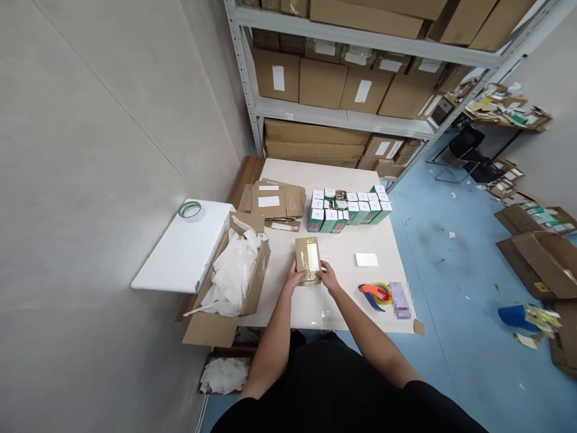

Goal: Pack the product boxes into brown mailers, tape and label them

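Note:
A small brown cardboard box (307,255) with a pale label and clear tape on top sits on the white table (342,300) in front of me. My left hand (294,280) grips its near left corner. My right hand (328,278) grips its near right corner. Both hands have their fingers curled against the box. Behind it stand several small green and white boxes (349,209) in rows. A stack of flattened brown cartons (273,201) lies at the table's far left.
An open carton of white wrapping (234,270) stands at the table's left edge beside a white board with a tape roll (190,209). A white card (366,259) and a red-and-blue tape dispenser (375,293) lie to the right. Metal shelves (360,72) hold cartons behind. Boxes litter the blue floor.

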A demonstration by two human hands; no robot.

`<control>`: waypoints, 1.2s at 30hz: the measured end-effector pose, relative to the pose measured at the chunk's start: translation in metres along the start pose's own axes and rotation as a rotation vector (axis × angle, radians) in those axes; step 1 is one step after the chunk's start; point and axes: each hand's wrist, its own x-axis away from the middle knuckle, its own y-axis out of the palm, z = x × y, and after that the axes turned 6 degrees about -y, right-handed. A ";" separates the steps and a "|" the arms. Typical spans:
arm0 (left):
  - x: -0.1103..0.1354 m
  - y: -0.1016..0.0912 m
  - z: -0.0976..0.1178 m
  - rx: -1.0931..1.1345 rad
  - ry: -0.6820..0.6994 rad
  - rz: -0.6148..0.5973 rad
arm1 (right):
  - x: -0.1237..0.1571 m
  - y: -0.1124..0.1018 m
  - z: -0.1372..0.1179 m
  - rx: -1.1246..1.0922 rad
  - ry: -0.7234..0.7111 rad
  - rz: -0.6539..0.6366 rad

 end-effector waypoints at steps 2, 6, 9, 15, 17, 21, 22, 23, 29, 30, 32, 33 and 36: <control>0.009 0.003 0.007 -0.004 0.063 0.000 | 0.002 -0.009 -0.011 -0.024 -0.062 -0.026; 0.028 0.017 0.026 0.020 0.179 0.028 | 0.004 -0.028 -0.036 -0.076 -0.169 -0.047; 0.048 0.030 0.045 0.001 0.249 0.089 | 0.006 -0.039 -0.057 -0.111 -0.225 -0.082; 0.101 0.049 0.057 -0.026 0.384 0.245 | 0.024 -0.055 -0.085 -0.184 -0.303 -0.248; 0.121 0.055 0.046 -0.018 0.400 0.307 | 0.033 -0.058 -0.081 -0.195 -0.303 -0.309; 0.166 0.063 0.008 0.002 0.362 0.433 | 0.056 -0.061 -0.058 -0.177 -0.260 -0.467; 0.179 0.064 -0.003 0.011 0.354 0.467 | 0.062 -0.061 -0.051 -0.171 -0.244 -0.515; 0.191 0.065 -0.013 0.024 0.351 0.500 | 0.069 -0.061 -0.046 -0.162 -0.226 -0.561; 0.271 0.062 -0.070 0.129 0.386 0.589 | 0.113 -0.050 -0.034 -0.088 -0.201 -0.814; 0.284 0.061 -0.079 0.142 0.392 0.606 | 0.120 -0.046 -0.033 -0.062 -0.212 -0.861; 0.311 0.057 -0.097 0.174 0.405 0.653 | 0.138 -0.033 -0.033 -0.007 -0.237 -0.948; 0.325 0.056 -0.106 0.195 0.419 0.682 | 0.148 -0.025 -0.033 0.020 -0.250 -0.988; 0.373 0.049 -0.139 0.276 0.483 0.797 | 0.191 0.005 -0.029 0.102 -0.289 -1.109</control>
